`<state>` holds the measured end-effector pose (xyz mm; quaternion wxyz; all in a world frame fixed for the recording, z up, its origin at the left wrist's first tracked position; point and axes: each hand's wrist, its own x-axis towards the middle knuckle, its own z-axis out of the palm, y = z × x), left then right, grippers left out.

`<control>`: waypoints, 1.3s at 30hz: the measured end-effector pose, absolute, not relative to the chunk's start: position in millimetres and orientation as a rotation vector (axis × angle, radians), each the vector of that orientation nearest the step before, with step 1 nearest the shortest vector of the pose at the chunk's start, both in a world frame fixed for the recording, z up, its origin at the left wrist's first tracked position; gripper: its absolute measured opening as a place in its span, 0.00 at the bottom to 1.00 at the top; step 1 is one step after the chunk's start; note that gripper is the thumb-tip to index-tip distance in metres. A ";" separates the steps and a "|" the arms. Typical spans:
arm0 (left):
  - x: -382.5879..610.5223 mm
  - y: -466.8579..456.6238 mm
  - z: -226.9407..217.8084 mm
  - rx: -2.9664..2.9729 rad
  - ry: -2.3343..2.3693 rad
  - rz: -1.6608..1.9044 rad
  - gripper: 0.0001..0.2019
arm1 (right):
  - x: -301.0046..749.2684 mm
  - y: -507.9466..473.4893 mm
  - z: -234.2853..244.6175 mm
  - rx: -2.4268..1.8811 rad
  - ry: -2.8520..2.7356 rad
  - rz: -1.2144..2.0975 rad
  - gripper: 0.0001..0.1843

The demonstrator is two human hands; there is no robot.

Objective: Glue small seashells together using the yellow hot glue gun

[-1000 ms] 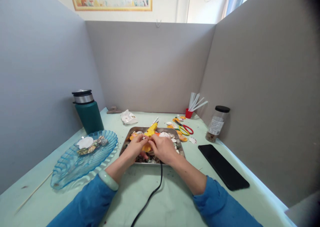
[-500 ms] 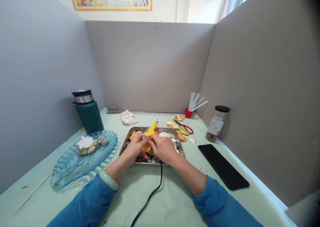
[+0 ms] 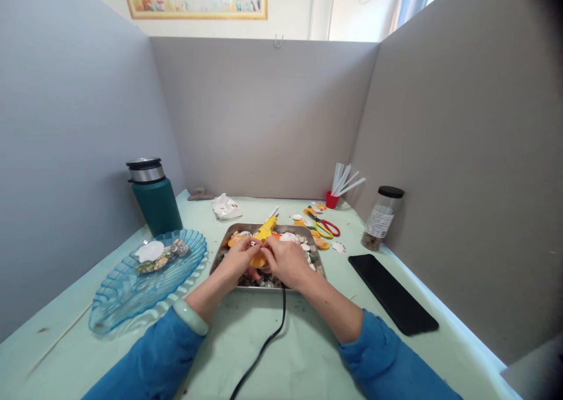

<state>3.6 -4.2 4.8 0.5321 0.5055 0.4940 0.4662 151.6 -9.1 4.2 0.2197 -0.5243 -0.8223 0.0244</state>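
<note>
My left hand (image 3: 240,260) and my right hand (image 3: 287,261) meet above a metal tray (image 3: 320,266), fingertips pressed together. Between them is a tiny whitish piece (image 3: 253,243), too small to name and mostly covered by the fingers. A yellow glue gun (image 3: 266,229) lies in the tray just behind the fingers, nozzle pointing away from me, its lower part hidden by my hands. Its black cord (image 3: 273,334) runs over the near rim toward me. Around my hands the tray holds small stones or shells and white and orange pieces.
On the left stand a blue scalloped plate (image 3: 132,297) with shell-like pieces and a green bottle (image 3: 159,206). Scissors (image 3: 328,227), a red cup of glue sticks (image 3: 333,199), a lidded jar (image 3: 382,219) and a black phone (image 3: 393,294) are to the right. Grey panels surround the table.
</note>
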 end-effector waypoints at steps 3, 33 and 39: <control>3.9 -4.0 5.0 1.211 1.191 1.102 0.12 | 151.3 -9.5 4.5 -1.454 -2.273 0.070 0.15; 5.1 -4.6 5.9 1.234 1.227 1.079 0.10 | 151.3 -9.6 6.8 -1.459 -2.278 0.052 0.16; 4.3 -5.4 6.3 1.226 1.215 1.086 0.12 | 151.0 -9.9 5.4 -1.452 -2.277 0.051 0.16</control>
